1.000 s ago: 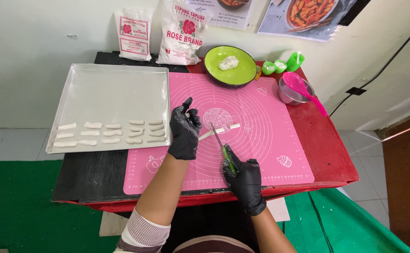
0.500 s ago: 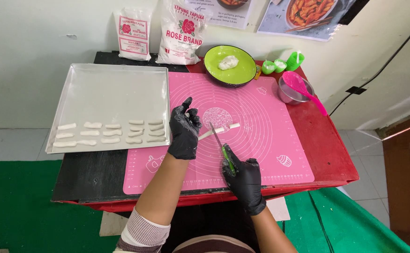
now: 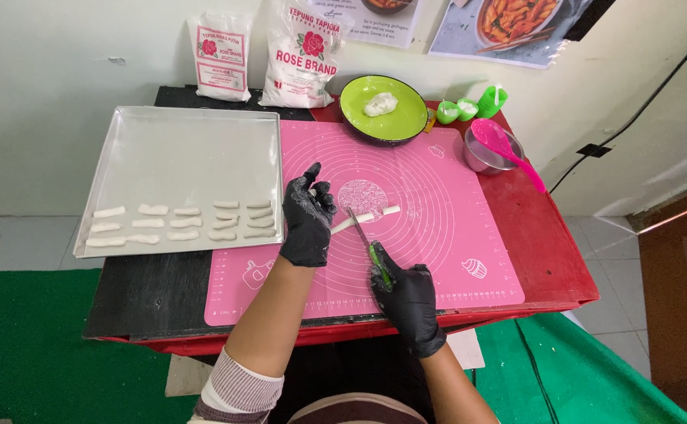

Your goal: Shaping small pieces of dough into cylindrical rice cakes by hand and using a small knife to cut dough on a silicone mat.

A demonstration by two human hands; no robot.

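Both my hands wear black gloves. My left hand (image 3: 308, 216) rests on the pink silicone mat (image 3: 437, 235), its fingers pressing the left end of a thin white dough rope (image 3: 375, 217). My right hand (image 3: 406, 294) grips a green-handled knife (image 3: 367, 243), whose blade points away from me and touches the rope near its middle. The rope's right end lies free on the mat's ring pattern.
A metal tray (image 3: 186, 149) at the left holds several cut dough pieces (image 3: 186, 222). Behind the mat stand a green bowl (image 3: 402, 118) with a dough lump, two flour bags (image 3: 300, 55), small green cups (image 3: 469, 106) and a steel bowl (image 3: 481, 157) with a pink spoon.
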